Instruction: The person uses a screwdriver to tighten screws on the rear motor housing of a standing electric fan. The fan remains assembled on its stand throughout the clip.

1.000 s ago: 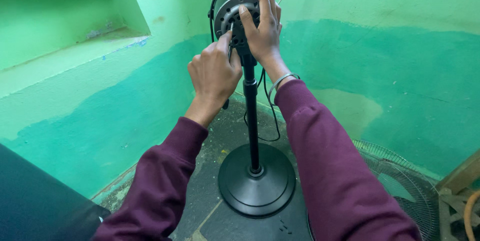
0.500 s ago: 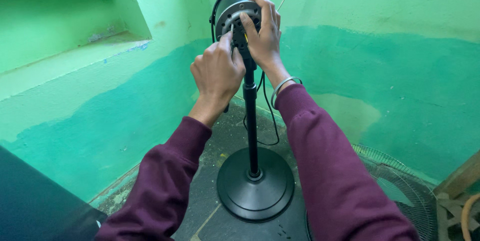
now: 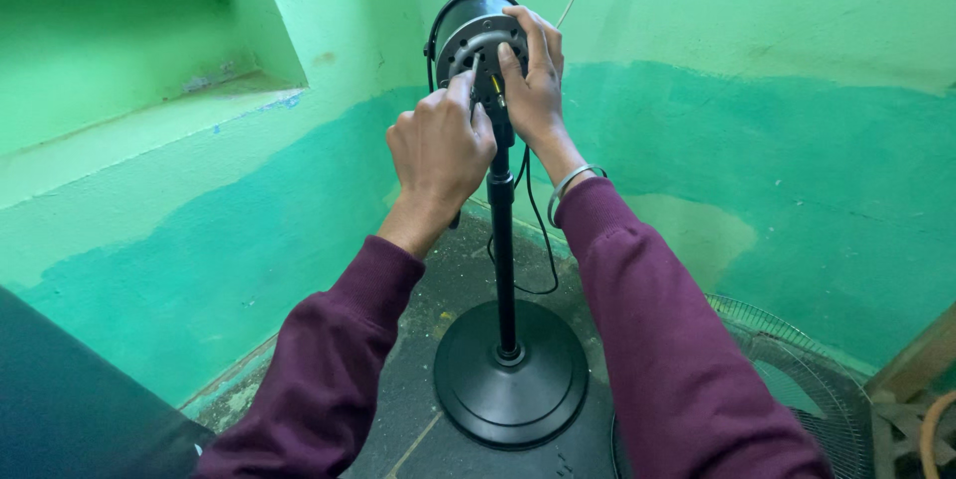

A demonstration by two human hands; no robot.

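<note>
Fingers hide most of the round metal fan motor (image 3: 476,36) atop its thin black pole (image 3: 503,240). Left hand (image 3: 438,145) is curled closed, pinching at the motor's face; right hand (image 3: 533,76) wraps its side. Wire fan guard (image 3: 797,369) lies cut off beside the smooth domed base (image 3: 510,379).

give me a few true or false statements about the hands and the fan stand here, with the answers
1. Both hands are up at the fan motor on top of the pole. True.
2. The right hand rests on the round base. False: it grips the motor housing from the right side; the round base sits on the floor, untouched.
3. The left hand has its fingertips at the motor's front face. True.
4. A fan grille is mounted on the motor. False: a wire grille lies on the floor at lower right.
5. A bangle circles the right wrist. True.
</note>
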